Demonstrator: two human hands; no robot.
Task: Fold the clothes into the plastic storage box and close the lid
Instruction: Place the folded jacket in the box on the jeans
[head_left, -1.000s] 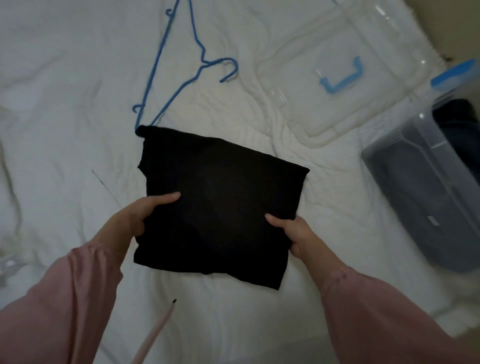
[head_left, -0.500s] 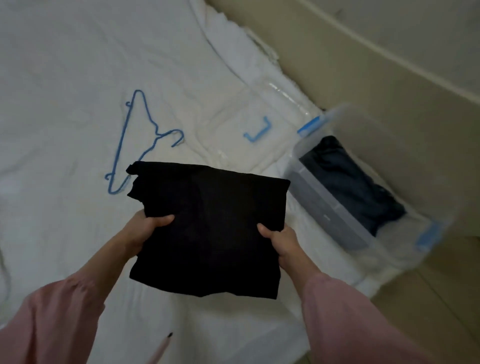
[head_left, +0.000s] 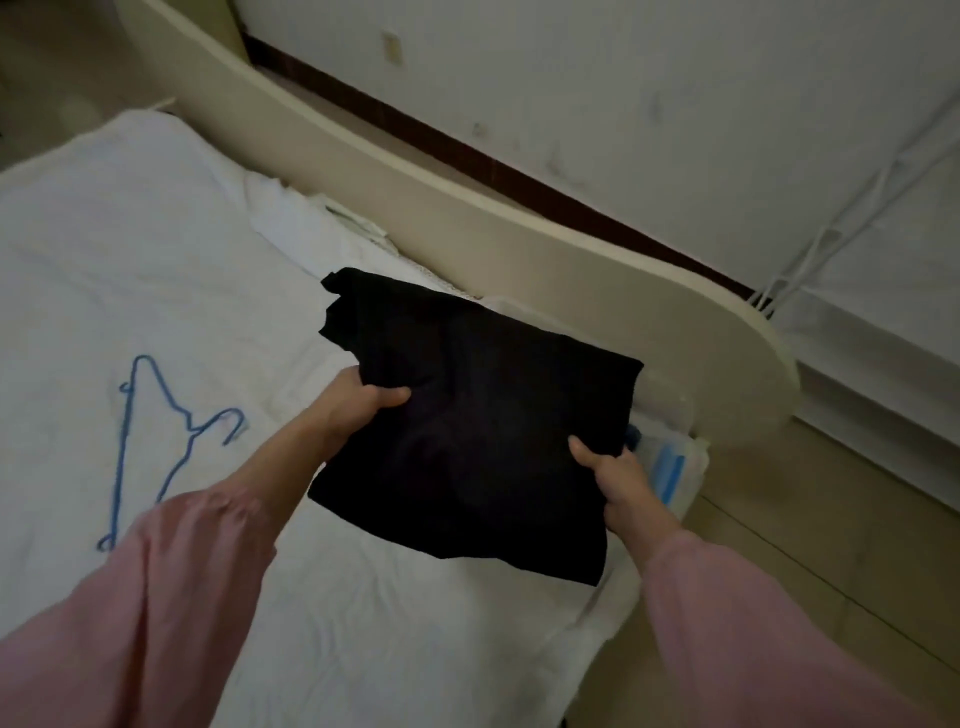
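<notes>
Head view, left hand (head_left: 357, 401) and right hand (head_left: 619, 480), fingers gripping folded black garment (head_left: 483, 415)

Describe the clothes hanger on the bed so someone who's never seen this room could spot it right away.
Start at the white bedding filling the left of the view. The hanger lies flat on it, just beyond the left sleeve. It is a thin blue outline with a hook, unlike the folded black garment to its right.
</notes>
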